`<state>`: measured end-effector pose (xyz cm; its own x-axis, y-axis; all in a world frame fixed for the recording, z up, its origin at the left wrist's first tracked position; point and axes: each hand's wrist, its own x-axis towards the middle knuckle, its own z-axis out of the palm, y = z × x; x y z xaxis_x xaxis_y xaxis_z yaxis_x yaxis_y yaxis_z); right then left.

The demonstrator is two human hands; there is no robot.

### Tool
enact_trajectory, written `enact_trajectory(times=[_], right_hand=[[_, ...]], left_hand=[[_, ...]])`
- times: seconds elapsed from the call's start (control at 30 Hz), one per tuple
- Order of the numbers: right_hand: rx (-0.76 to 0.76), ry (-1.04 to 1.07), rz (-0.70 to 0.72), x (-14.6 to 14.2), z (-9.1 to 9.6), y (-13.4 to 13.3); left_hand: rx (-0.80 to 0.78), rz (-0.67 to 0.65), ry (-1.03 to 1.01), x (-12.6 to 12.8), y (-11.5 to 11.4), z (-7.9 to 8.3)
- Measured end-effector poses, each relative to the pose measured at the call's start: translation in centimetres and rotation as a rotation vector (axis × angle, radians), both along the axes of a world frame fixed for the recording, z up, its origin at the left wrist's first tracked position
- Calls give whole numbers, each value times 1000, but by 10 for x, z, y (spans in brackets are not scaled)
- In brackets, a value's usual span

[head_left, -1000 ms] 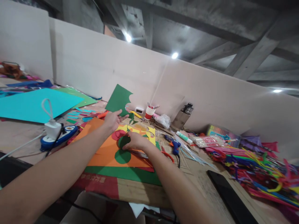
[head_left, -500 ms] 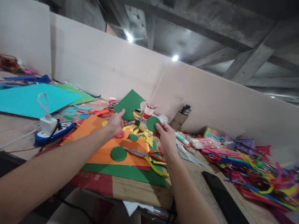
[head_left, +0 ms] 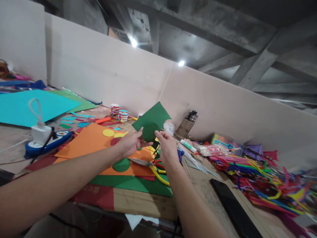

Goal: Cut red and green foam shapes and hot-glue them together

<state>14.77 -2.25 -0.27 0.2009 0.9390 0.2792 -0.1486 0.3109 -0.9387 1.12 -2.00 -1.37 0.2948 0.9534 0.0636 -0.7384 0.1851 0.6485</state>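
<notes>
My left hand (head_left: 130, 144) grips the lower corner of a green paper sheet (head_left: 155, 115) and holds it up over the table. My right hand (head_left: 167, 148) pinches a round green paper cutout (head_left: 149, 132) and presses it flat against that sheet. Both hands hover above an orange sheet (head_left: 86, 140) that carries another green circle (head_left: 121, 164), yellow discs (head_left: 108, 133) and a red piece. Scissors (head_left: 151, 165) with red and yellow handles lie just under my hands on the orange sheet.
A large green sheet (head_left: 133, 183) lies under the orange one at the table's near edge. A cyan sheet (head_left: 27, 105) and a white charger (head_left: 39, 132) sit left. A dark phone (head_left: 230, 208), a pile of coloured sticks (head_left: 267, 178), a glue stick (head_left: 188, 145) and a bottle (head_left: 185, 125) are right.
My right hand lifted a green circle off the orange sheet and brought it left onto the green sheet. My left hand moved that sheet rightwards. The view has drifted right.
</notes>
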Motion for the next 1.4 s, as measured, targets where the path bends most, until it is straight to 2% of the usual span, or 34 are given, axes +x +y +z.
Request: enact_trajectory(times=[0.2, 0.37, 0.43, 0.6, 0.67, 0.87, 1.17, 1.4], right_hand=[[-57, 18, -22, -3, -10, 3], [-72, -6, -69, -4, -12, 4], [-73, -28, -103, -4, -11, 3], [-50, -95, -172, -3, -10, 2], [-50, -120, -177, -2, -12, 3], [-44, -98, -173, -3, -12, 1], [-17, -97, -180, -1, -13, 3], [-50, -163, -210, 1, -15, 3]], left_hand=[[54, -154, -21, 0, -1, -4], [65, -187, 1, 0, -2, -6], [63, -171, 22, 0, -4, -6], [26, -6, 91, -1, -7, -5], [6, 17, 83, -1, -6, -5], [30, 8, 73, -3, -2, -5], [71, -117, 29, -4, -6, -5], [92, -21, 112, -6, -5, -8]])
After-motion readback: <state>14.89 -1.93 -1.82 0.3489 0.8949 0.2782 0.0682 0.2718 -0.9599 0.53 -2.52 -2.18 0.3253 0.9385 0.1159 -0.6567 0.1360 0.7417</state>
